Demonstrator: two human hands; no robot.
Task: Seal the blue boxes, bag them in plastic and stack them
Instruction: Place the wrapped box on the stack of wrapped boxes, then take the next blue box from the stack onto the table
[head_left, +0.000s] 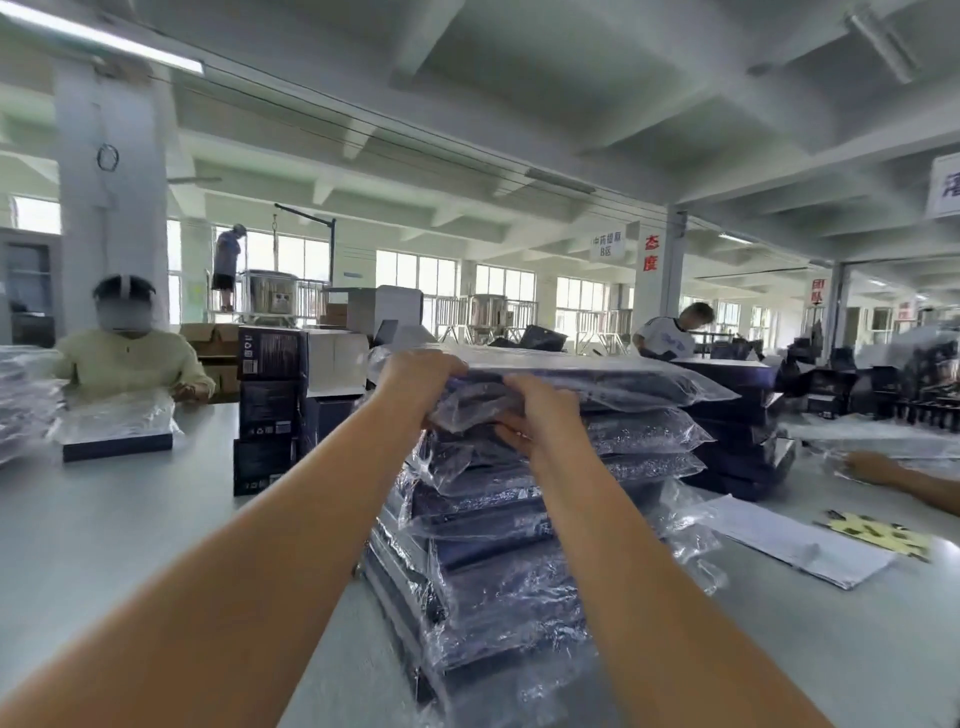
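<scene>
A tall stack of bagged blue boxes (498, 561) rises from the grey table straight in front of me. The top bagged box (623, 382) lies flat on the stack, its clear plastic crumpled at the near end. My left hand (415, 379) grips that near end from the left, fingers curled over the plastic. My right hand (540, 415) holds the same end from the right, with its thumb under the bag's loose flap. Both forearms reach up from the bottom of the view.
A second pile of dark boxes (737, 431) stands behind the stack on the right. Upright printed cartons (270, 405) stand to the left. A seated person (130, 358) bags a box (117, 444) at far left. Another person's hand (872, 467), white sheets (795, 540) and a yellow sticker sheet (883, 532) lie right.
</scene>
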